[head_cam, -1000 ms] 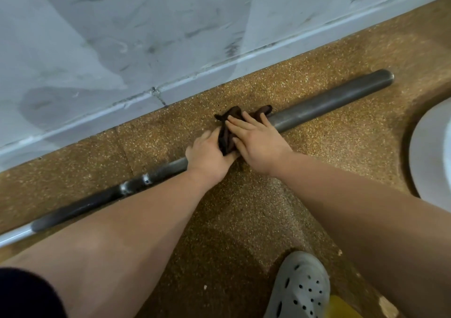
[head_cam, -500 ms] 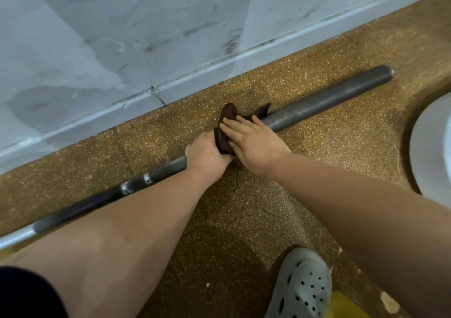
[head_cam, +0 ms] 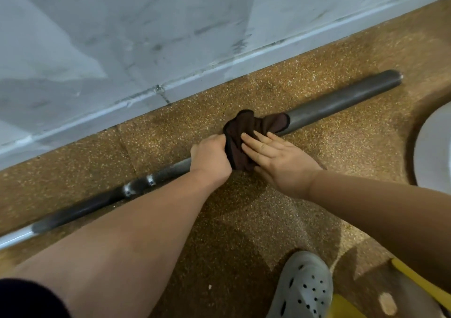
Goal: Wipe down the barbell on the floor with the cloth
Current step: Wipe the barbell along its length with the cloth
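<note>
Brown cloth (head_cam: pixel 253 134) bunched around the barbell (head_cam: pixel 341 100), which lies on the floor (head_cam: pixel 244 220) beside the wall — left hand (head_cam: pixel 211 158) fisted round the bar, right hand (head_cam: pixel 280 161) pressing the cloth, fingers (head_cam: pixel 253 144) flat and spread.

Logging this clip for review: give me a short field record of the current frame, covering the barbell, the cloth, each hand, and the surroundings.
barbell: lies on the speckled floor, parallel to the wall
cloth: dark brown, bunched around the bar
left hand: closed around the bar, touching the cloth's edge
right hand: fingers extended, pressing flat on the cloth
shoe: grey, perforated, near bottom edge
</note>
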